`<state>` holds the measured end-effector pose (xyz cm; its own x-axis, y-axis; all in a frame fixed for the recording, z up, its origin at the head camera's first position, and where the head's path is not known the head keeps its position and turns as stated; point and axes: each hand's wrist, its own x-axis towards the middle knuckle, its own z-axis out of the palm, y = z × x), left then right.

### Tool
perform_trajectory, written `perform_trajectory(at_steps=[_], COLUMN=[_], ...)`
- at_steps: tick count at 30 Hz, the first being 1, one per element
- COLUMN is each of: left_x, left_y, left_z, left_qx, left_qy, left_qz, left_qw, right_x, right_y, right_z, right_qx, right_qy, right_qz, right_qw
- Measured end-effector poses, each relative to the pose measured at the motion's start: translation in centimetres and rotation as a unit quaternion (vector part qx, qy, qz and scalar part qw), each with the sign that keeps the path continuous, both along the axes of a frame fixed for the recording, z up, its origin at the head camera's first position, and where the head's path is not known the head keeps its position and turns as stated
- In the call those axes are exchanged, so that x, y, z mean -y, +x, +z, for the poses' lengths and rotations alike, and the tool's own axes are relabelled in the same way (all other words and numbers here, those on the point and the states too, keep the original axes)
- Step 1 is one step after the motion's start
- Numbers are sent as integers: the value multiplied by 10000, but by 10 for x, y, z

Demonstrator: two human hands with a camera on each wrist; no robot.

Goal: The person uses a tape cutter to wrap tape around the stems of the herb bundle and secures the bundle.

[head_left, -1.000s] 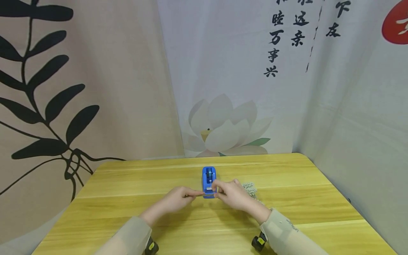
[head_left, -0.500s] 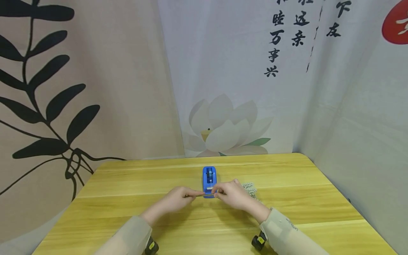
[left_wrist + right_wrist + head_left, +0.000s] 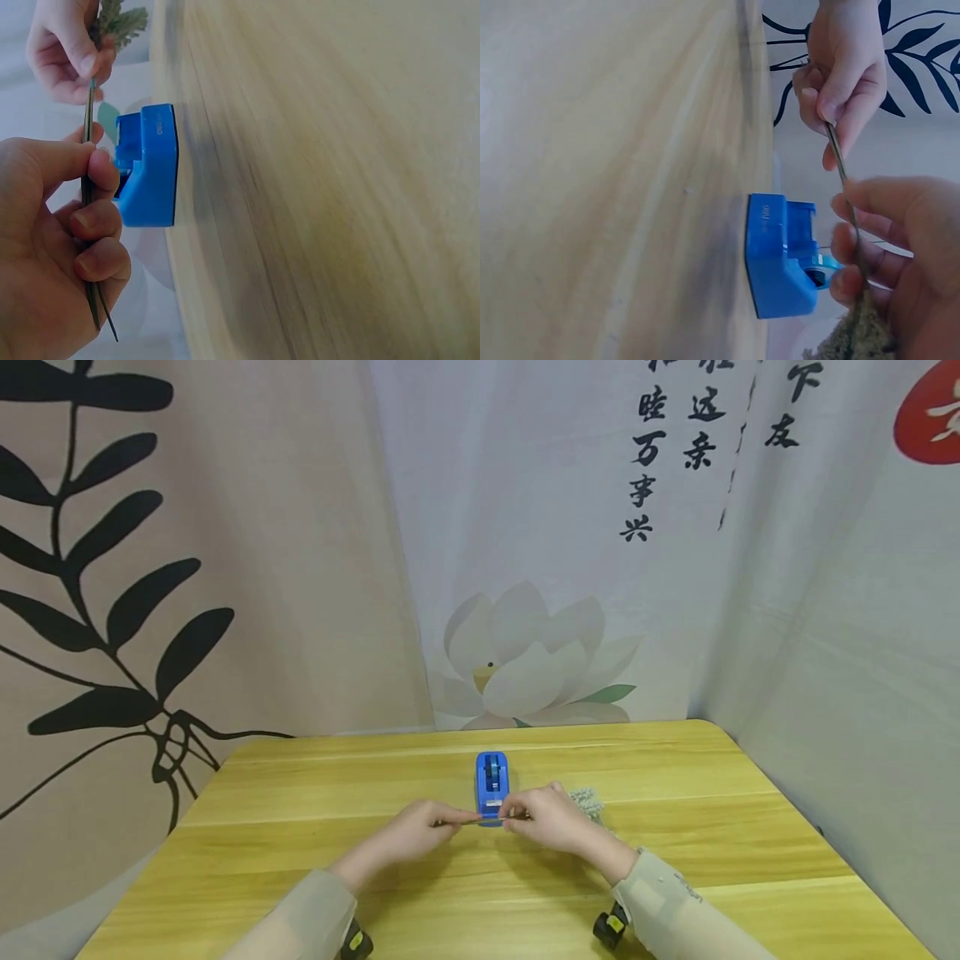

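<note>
A thin bundle of dark stems (image 3: pixel 483 820) runs level between both hands, over the near end of a blue tape dispenser (image 3: pixel 491 774). My left hand (image 3: pixel 423 827) grips the bare lower part; in the left wrist view the loose stem ends (image 3: pixel 109 315) poke out below the fingers. Thumb and fingertips of my right hand (image 3: pixel 551 818) pinch the bundle further up. Beyond that hand hangs a fluffy grey-green flower head (image 3: pixel 859 334), partly covered by the hand in the head view. A small teal spot shows on the stems at the right fingertips in the left wrist view.
The dispenser, holding a tape roll (image 3: pixel 821 270), stands on a wooden table (image 3: pixel 300 793). A printed cloth backdrop (image 3: pixel 315 568) hangs behind the table's far edge. Each wrist wears a small black camera (image 3: pixel 611 927).
My right index finger has come down closer to the stems, and the right fingertips have shifted slightly along them. The left hand and the dispenser stay in place.
</note>
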<state>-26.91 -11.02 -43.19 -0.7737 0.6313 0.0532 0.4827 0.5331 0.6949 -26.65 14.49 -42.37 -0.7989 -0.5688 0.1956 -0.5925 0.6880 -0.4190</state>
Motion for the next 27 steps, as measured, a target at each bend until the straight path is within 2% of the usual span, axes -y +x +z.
perform_trajectory(at_steps=[8,16,23,27], left_x=[-1,-2,1,8], left_y=[3,6,8,8], left_z=[1,0,-1,-4], left_qx=[269,455,82,-140], left_qy=[218,267,115,45], left_qz=[-55,-61,-65,-198], left_qw=[9994,9986,9999,9997], right_x=[-11,-21,-27,-30], right_y=[1,4,6,8], right_z=[11,6,1,-1], right_qx=[-299,-336,-186,-8], right_qy=[30,89,119,155], right_qz=[-79,-104,-93,-55], right_qw=[9995,9993,9997,9999])
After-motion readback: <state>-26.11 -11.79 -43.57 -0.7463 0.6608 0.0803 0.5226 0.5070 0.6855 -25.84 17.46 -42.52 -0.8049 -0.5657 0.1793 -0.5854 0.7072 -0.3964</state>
